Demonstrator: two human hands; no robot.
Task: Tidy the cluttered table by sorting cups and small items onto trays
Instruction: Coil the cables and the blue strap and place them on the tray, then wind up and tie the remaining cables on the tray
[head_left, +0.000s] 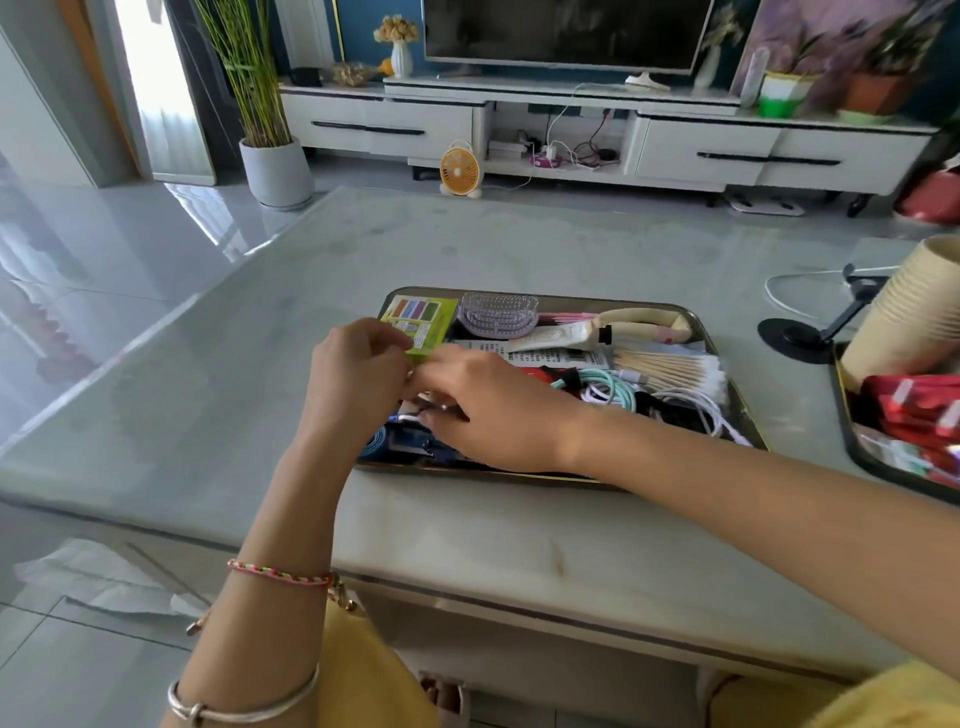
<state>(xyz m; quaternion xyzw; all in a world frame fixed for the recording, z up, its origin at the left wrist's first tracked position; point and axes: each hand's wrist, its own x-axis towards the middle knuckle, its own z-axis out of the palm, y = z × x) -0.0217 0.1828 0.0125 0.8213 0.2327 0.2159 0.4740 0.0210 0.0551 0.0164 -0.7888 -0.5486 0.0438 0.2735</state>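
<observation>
My left hand's fingers (382, 338) are curled in and my right hand's fingers (441, 366) reach across to touch them. I cannot tell what, if anything, they pinch between them. Both my left hand (358, 376) and right hand (491, 413) hover over the left end of the tray (571, 299), just beside the green box (423, 319). The tray sits mid-counter (467, 239), crowded with a lilac hairbrush (498, 314), coiled cables (605, 388) and cotton swabs (670, 370). A stack of paper cups (914, 312) leans on a second tray (842, 415) to the right.
</observation>
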